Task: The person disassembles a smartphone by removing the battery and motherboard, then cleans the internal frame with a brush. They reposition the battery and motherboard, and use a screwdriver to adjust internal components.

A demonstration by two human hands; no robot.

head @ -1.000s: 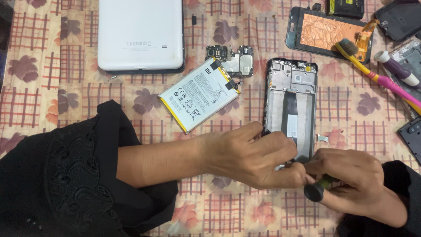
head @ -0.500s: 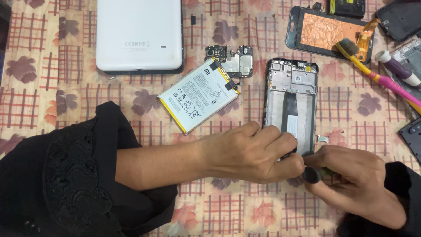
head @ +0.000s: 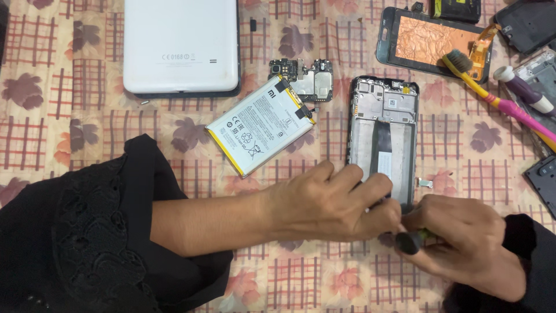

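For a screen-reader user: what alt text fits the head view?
Two hands work at the bottom of an opened phone frame on a patterned cloth; the left hand steadies it, the right hand holds a dark-handled screwdriver. A battery lies nearby.

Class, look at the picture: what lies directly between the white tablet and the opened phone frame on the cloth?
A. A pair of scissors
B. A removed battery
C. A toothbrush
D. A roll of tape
B: a flat white battery with yellow edges lies tilted between the white tablet and the phone frame.
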